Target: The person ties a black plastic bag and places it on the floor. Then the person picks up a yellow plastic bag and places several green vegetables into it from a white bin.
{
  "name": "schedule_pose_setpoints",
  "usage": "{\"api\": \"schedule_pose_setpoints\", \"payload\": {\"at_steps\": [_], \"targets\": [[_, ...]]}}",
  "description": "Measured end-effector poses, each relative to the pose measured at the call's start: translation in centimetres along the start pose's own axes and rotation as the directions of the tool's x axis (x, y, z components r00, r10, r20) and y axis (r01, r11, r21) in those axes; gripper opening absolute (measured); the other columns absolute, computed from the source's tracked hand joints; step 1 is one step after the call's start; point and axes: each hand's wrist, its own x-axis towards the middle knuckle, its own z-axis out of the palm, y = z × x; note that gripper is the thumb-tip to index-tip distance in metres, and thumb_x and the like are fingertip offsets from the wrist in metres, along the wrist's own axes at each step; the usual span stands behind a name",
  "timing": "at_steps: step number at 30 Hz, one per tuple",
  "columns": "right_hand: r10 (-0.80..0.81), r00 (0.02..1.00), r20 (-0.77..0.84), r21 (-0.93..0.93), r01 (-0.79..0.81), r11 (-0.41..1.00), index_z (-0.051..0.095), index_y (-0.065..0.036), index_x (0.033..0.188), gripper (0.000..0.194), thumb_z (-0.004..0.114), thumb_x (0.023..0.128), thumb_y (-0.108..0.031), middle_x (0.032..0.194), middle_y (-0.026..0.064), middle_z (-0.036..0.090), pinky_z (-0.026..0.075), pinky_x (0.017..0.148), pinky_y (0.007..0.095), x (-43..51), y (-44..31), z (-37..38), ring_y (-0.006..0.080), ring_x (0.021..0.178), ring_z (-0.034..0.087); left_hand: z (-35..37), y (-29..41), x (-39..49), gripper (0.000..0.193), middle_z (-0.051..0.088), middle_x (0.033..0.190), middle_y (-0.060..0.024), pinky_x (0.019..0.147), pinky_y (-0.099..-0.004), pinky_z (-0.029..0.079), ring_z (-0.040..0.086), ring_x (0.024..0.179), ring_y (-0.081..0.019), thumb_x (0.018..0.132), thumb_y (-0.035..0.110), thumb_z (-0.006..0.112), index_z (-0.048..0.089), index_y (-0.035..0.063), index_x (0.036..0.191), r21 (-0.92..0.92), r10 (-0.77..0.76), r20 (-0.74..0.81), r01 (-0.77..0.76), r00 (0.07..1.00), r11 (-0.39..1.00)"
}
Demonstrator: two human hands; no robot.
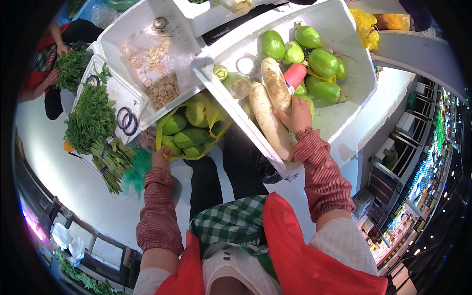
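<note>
My left hand (pixel 162 158) pinches the rim of a yellow plastic bag (pixel 159 137), which stands open with several green radishes (pixel 191 137) inside. On the right, my right hand (pixel 298 115) is around the lower end of a soil-stained white radish (pixel 276 83), thumb on one side and fingers on the other. A second, longer white radish (pixel 271 123) lies alongside, partly under that hand. Both are in a white foam box (pixel 350 88). Rounder green radishes (pixel 323 62) and a red object (pixel 295 75) with a white patch lie beyond them.
Another foam box (pixel 110 38) holds small pale pieces (pixel 164 88). On a white foam lid (pixel 121 92) are bundled leafy greens (pixel 92 114) and purple tape rolls (pixel 127 121). A co-worker's hands (pixel 55 75) hold greens at far left. Green plastic (pixel 138 173) lies near my left arm.
</note>
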Motion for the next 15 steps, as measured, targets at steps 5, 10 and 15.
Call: {"api": "schedule_pose_setpoints", "payload": {"at_steps": [5,10,15], "targets": [[0.22,0.947,0.233,0.401,-0.3,0.866,0.069,0.004,0.099,0.054,0.078,0.067,-0.039,0.085,0.0182,0.069,0.053,0.075,0.0383,2.0,2.3,0.9,0.0323,0.079,0.067,0.3,-0.3,-0.7,0.021,0.061,0.091,-0.0121,0.072,-0.0335,0.055,0.062,0.081,-0.0231,0.095,0.012,0.057,0.054,-0.0054,0.106,0.04,0.059,-0.017,-0.059,0.998,0.997],[0.059,0.69,0.722,0.691,-0.712,-0.124,0.062,0.005,0.111,0.044,0.066,0.092,-0.035,0.095,0.0086,0.069,0.054,0.071,0.0272,5.3,2.7,-0.3,0.0135,0.075,0.064,0.8,-0.3,-0.9,0.018,0.061,0.088,-0.0124,0.071,-0.0332,0.054,0.062,0.079,-0.0236,0.094,0.011,0.058,0.054,-0.0043,0.102,0.059,0.08,-0.036,-0.078,0.996,0.995],[0.133,0.86,0.492,0.754,-0.498,0.428,0.05,-0.001,0.13,0.054,0.064,0.091,-0.036,0.111,0.0145,0.065,0.051,0.088,0.0378,2.0,2.5,-1.2,0.0246,0.101,0.061,1.7,-0.7,0.0,0.012,0.058,0.082,-0.0098,0.063,-0.0309,0.05,0.058,0.07,-0.0198,0.093,0.009,0.058,0.052,-0.0007,0.095,0.062,0.03,-0.079,-0.025,0.996,0.998]]}}
